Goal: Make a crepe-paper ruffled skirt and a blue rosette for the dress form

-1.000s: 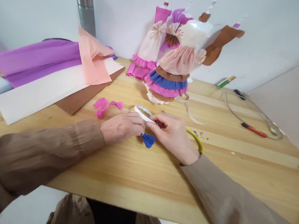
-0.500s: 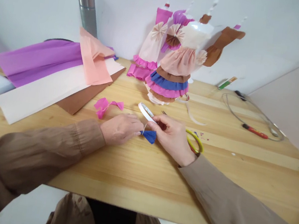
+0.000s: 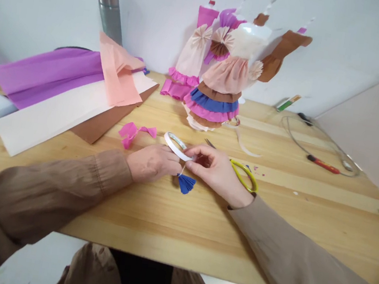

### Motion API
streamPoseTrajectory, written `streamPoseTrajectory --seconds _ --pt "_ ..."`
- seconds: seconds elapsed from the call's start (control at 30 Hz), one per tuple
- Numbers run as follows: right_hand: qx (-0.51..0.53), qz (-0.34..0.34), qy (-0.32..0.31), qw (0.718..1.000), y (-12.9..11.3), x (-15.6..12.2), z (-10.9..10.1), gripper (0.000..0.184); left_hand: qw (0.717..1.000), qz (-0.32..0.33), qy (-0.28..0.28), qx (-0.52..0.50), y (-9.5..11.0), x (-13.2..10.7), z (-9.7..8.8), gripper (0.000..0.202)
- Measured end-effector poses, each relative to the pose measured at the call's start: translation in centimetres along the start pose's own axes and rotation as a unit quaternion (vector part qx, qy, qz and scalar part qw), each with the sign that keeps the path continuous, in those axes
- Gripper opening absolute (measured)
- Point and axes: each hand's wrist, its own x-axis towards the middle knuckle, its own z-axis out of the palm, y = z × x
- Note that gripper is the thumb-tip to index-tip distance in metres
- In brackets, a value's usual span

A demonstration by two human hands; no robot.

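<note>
My left hand [image 3: 152, 162] and my right hand [image 3: 215, 169] meet at the middle of the wooden table [image 3: 199, 219]. Between their pinched fingertips hangs a small blue crepe paper fan [image 3: 186, 183]. My right hand also holds a white roll of tape [image 3: 175, 144], tilted on edge above my left fingers. A thin strip runs from the roll down to the fan's top. Yellow-handled scissors [image 3: 245, 175] lie on the table just behind my right hand.
A pink paper scrap [image 3: 132, 133] lies left of the roll. Sheets of purple, peach, white and brown paper [image 3: 57, 94] cover the left side. Several paper dresses [image 3: 221, 71] stand at the back. A cable and red-handled tool [image 3: 321, 162] lie at right.
The tape roll has shifted left and lower over my left fingers. The blue fan swung from pointing right to hanging down. Both hands stayed in place.
</note>
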Motion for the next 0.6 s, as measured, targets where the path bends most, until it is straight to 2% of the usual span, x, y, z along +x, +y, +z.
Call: streamPoseTrajectory --seconds 0.07,0.17,0.27,0.33,0.5,0.6 --pt "0.010 -0.004 -0.004 1.000 -0.2 -0.2 0.0 0.019 0.999 0.030 -0.005 0.016 0.0 -0.1 0.0 0.036" --pt "-0.021 -0.020 0.049 0.998 -0.4 -0.5 0.2 0.017 1.000 0.027 -0.001 0.000 0.1 -0.2 -0.1 0.036" --pt "-0.095 -0.062 0.108 0.988 -0.6 -0.9 0.4 0.012 0.999 0.005 -0.005 -0.043 0.2 -0.2 -0.2 0.032" --pt "-0.125 -0.089 0.125 0.980 -0.8 -1.1 0.4 0.012 0.998 -0.009 -0.007 -0.060 0.3 -0.2 -0.2 0.032" --pt "-0.164 -0.128 0.120 0.971 -0.8 -1.1 0.3 0.020 0.996 -0.061 -0.032 -0.064 1.0 -0.1 -0.6 0.029" --pt "-0.174 -0.147 0.130 0.965 -0.6 -1.1 0.2 0.018 0.984 -0.115 -0.052 -0.126 1.3 0.2 -1.5 0.026"
